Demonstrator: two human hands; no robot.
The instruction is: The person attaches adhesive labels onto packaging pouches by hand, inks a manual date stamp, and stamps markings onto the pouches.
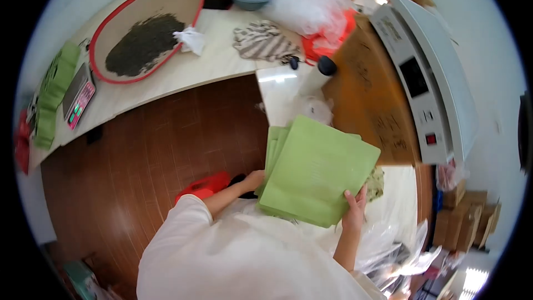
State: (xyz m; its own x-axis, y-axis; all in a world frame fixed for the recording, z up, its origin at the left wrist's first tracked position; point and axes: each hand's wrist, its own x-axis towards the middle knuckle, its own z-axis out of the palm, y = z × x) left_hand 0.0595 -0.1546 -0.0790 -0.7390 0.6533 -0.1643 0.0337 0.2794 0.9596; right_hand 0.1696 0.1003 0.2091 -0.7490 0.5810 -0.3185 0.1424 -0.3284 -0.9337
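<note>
Left hand point(255, 180) and right hand point(355, 204) are clamped on green pouches point(319, 169), apparently being squared; even support seems needed next.

Passing room lies left, over the wooden floor point(166, 128), between the green pouches point(322, 169) and the long table point(219, 36); the large cardboard box point(377, 89) blocks the far right.

left forearm point(225, 197) angled inward | left hand point(255, 180) partly hidden, perhaps curled | right hand point(356, 205) gripping, thumb point(348, 195) uppermost
</note>
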